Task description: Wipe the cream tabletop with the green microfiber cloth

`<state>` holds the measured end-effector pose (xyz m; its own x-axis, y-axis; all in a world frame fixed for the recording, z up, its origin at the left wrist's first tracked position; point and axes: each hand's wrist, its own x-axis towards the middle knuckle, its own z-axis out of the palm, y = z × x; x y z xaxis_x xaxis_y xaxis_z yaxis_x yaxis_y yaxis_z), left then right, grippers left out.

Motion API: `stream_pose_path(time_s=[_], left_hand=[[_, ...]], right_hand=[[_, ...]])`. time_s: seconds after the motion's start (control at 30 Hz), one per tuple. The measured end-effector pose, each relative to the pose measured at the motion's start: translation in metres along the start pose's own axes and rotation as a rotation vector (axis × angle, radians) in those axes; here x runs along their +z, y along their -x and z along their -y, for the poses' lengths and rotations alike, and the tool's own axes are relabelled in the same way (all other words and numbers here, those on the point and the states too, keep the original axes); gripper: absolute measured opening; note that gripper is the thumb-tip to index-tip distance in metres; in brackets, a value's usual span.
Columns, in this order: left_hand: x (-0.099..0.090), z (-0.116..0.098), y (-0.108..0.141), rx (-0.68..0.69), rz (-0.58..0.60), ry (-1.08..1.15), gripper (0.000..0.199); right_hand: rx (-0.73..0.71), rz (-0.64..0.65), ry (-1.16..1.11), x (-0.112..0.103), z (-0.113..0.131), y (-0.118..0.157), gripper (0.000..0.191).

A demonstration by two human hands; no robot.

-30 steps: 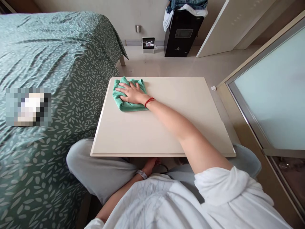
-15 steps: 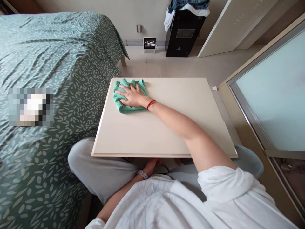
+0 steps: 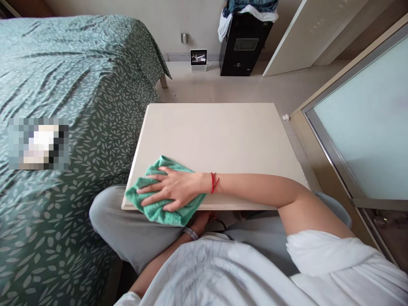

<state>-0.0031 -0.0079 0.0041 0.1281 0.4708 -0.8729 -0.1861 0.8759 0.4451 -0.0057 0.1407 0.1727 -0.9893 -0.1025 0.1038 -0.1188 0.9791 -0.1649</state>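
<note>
Desk (image 3: 219, 136), near left: right fingers (image 3: 151, 188) spread over green cloth (image 3: 188, 208), likely wiping; even pressure needed next; left fingers (image 3: 207, 216), I can't tell.

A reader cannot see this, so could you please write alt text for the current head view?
A person's right hand lies spread on a crumpled green cloth at the near left of a cream rectangular tabletop, the cloth overhanging the near edge. The left hand is partly hidden below that edge; at left is a green leaf-patterned bedspread.
</note>
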Motion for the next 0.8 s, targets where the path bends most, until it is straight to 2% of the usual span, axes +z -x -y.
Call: stream_pose_path(time_s=[0.13, 0.27, 0.37, 0.47, 0.53, 0.63, 0.8], left_hand=[[-0.001, 0.001, -0.001, 0.0, 0.016, 0.056, 0.02], [-0.001, 0.0, 0.0, 0.003, 0.01, 0.066, 0.02], [-0.001, 0.0, 0.0, 0.014, 0.008, 0.063, 0.02], [-0.001, 0.002, -0.002, 0.043, 0.016, 0.069, 0.02], [-0.002, 0.004, -0.004, 0.059, 0.022, 0.071, 0.02], [-0.002, 0.007, -0.006, 0.07, 0.04, 0.063, 0.022], [-0.002, 0.005, -0.005, 0.05, 0.057, 0.04, 0.023]], right_hand=[[0.28, -0.024, -0.045, -0.002, -0.059, -0.027, 0.064], [0.528, -0.148, -0.082, -0.002, -0.132, -0.05, 0.065], [0.674, -0.251, -0.116, -0.005, -0.185, -0.055, 0.069], [0.813, -0.33, -0.135, -0.011, -0.22, -0.052, 0.075], [0.9, -0.322, -0.125, -0.016, -0.229, -0.049, 0.075], [0.961, -0.262, -0.093, -0.02, -0.227, -0.048, 0.074], [0.867, -0.223, -0.057, -0.012, -0.208, -0.049, 0.073]])
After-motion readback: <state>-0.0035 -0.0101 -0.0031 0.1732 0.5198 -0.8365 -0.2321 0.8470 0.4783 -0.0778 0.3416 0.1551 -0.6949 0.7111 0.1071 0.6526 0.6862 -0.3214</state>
